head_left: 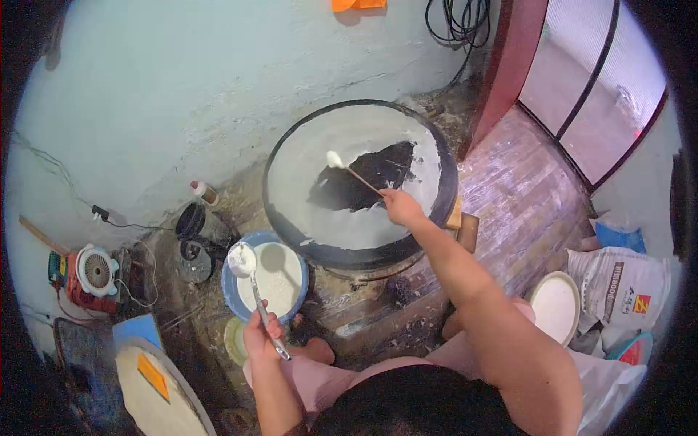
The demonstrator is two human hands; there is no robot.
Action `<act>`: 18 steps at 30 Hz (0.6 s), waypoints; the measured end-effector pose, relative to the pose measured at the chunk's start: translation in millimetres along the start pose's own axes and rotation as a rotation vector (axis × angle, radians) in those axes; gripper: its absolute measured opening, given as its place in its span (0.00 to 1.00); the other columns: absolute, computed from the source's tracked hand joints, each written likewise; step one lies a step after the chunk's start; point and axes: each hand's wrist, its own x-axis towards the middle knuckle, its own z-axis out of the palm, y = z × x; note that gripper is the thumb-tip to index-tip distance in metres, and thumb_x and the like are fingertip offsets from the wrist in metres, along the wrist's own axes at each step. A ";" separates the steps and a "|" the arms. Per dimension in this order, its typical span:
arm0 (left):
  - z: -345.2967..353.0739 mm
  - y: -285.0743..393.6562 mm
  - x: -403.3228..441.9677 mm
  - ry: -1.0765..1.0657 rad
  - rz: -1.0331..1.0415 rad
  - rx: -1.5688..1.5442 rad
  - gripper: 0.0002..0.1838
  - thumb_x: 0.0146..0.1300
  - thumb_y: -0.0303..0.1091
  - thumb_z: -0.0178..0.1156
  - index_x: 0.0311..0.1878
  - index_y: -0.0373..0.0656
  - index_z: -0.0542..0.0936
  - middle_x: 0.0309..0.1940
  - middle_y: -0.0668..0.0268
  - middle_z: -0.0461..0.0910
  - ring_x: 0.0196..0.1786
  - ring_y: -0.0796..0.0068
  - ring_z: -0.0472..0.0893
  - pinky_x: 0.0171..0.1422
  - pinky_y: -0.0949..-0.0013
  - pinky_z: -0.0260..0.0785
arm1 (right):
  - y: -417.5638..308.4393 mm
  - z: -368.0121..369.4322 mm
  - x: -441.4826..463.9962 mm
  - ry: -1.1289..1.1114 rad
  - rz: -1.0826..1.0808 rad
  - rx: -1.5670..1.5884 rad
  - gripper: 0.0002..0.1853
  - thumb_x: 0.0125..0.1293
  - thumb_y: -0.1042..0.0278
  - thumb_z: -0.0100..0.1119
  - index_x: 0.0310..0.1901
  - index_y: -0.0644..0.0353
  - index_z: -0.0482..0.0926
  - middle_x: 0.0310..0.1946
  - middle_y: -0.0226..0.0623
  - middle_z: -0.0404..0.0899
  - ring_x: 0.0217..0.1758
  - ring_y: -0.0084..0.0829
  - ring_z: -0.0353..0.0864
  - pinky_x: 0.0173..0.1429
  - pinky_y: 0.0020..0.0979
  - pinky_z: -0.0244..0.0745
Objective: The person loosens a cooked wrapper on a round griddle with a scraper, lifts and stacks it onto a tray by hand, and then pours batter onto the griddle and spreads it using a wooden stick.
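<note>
My right hand (401, 207) is closed round a thin stick (363, 180), held over a large round black griddle (342, 256). The stick's far end carries a white, batter-coated lump (335, 159). A pale layer of batter (298, 156) covers much of the griddle, with a dark bare patch (385, 171) near the middle. In my left hand (260, 330) is a metal ladle (256, 291), its bowl coated in white and held above the left part of a blue bucket (304, 287). White batter (280, 280) fills the bucket, and a shadow falls across it.
A bowl of white stuff (556, 309) and a printed sack (622, 287) stand at right. Left of the bucket are a dark container (193, 221), a bottle (205, 192) and a blower (96, 269). A round pale board (156, 400) leans at lower left. The doorway (582, 87) is upper right.
</note>
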 end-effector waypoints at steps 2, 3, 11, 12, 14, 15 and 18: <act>-1.6 -1.1 0.9 0.010 -0.025 -0.036 0.14 0.64 0.39 0.43 0.47 0.43 0.69 0.19 0.65 0.64 0.16 0.78 0.61 0.16 0.77 0.55 | 2.1 -9.8 -8.5 -0.029 -0.093 0.017 0.16 0.60 0.61 0.44 0.49 0.46 0.73 0.40 0.42 0.76 0.44 0.41 0.75 0.48 0.38 0.69; -2.6 -0.6 1.3 0.011 -0.024 -0.040 0.14 0.64 0.39 0.43 0.47 0.43 0.69 0.19 0.65 0.64 0.16 0.78 0.61 0.16 0.77 0.55 | -3.9 -22.1 -16.2 -0.054 -0.187 0.037 0.15 0.60 0.61 0.44 0.48 0.48 0.74 0.36 0.45 0.77 0.41 0.42 0.76 0.46 0.36 0.69; -14.4 1.0 5.7 -0.059 -0.028 -0.029 0.14 0.64 0.39 0.42 0.47 0.43 0.69 0.22 0.64 0.66 0.18 0.78 0.63 0.17 0.77 0.55 | 0.9 3.6 -19.3 0.066 -0.208 0.097 0.14 0.61 0.61 0.42 0.46 0.43 0.75 0.39 0.42 0.77 0.44 0.44 0.75 0.47 0.40 0.69; -11.1 1.5 4.6 -0.015 -0.030 -0.009 0.13 0.64 0.38 0.41 0.47 0.42 0.68 0.22 0.64 0.66 0.17 0.78 0.62 0.17 0.77 0.55 | -3.4 7.4 -21.7 -0.010 -0.204 0.068 0.14 0.60 0.60 0.43 0.46 0.42 0.75 0.38 0.42 0.77 0.44 0.42 0.75 0.48 0.39 0.69; -11.2 1.5 2.8 -0.035 -0.033 -0.023 0.13 0.64 0.38 0.42 0.47 0.42 0.68 0.22 0.64 0.66 0.17 0.78 0.62 0.17 0.77 0.56 | -11.2 -8.5 -29.5 -0.069 -0.201 0.002 0.14 0.59 0.60 0.44 0.45 0.42 0.76 0.38 0.41 0.77 0.44 0.42 0.75 0.48 0.39 0.70; -11.1 1.1 2.4 -0.056 -0.037 -0.036 0.13 0.64 0.37 0.42 0.47 0.42 0.68 0.22 0.64 0.66 0.17 0.78 0.62 0.17 0.77 0.56 | -19.3 -23.2 -36.5 -0.126 -0.197 -0.065 0.14 0.58 0.60 0.45 0.44 0.41 0.76 0.38 0.41 0.77 0.44 0.42 0.75 0.48 0.38 0.70; -6.1 0.9 -1.1 -0.011 -0.035 -0.034 0.13 0.64 0.37 0.42 0.46 0.43 0.69 0.22 0.64 0.66 0.16 0.78 0.62 0.16 0.78 0.55 | -36.1 -68.6 -63.1 -0.097 -0.118 -0.162 0.15 0.52 0.62 0.48 0.42 0.40 0.78 0.38 0.39 0.77 0.42 0.39 0.76 0.45 0.38 0.71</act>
